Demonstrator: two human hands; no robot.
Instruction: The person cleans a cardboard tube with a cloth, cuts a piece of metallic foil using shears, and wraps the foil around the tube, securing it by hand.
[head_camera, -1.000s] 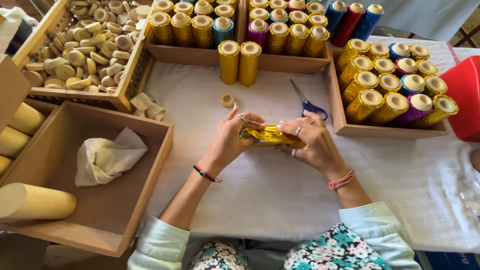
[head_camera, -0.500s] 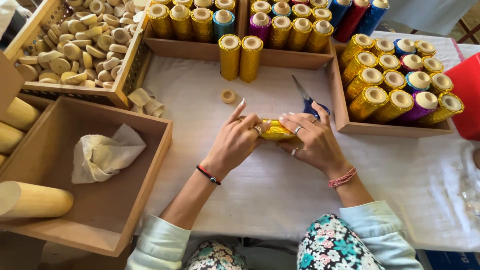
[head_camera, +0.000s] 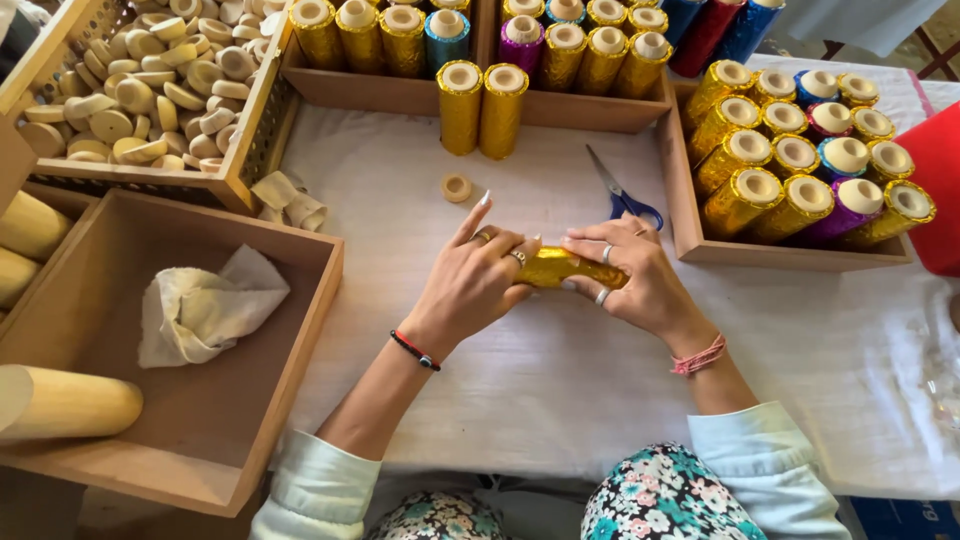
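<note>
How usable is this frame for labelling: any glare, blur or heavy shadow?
Head view: soft, even light; only faint shadows on the white tablecloth; bright glints on the gold foil-wrapped cylinder held between left hand and right hand; sharp, no motion blur; slight wide-angle bending at the edges.

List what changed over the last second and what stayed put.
Both hands, left hand and right hand, kept hold of the gold foil-wrapped roll, whose loose, crinkled foil now lies snug around it; it barely shifted on the table. The scissors, the small wooden cap and the two standing gold spools stayed where they were.
</note>
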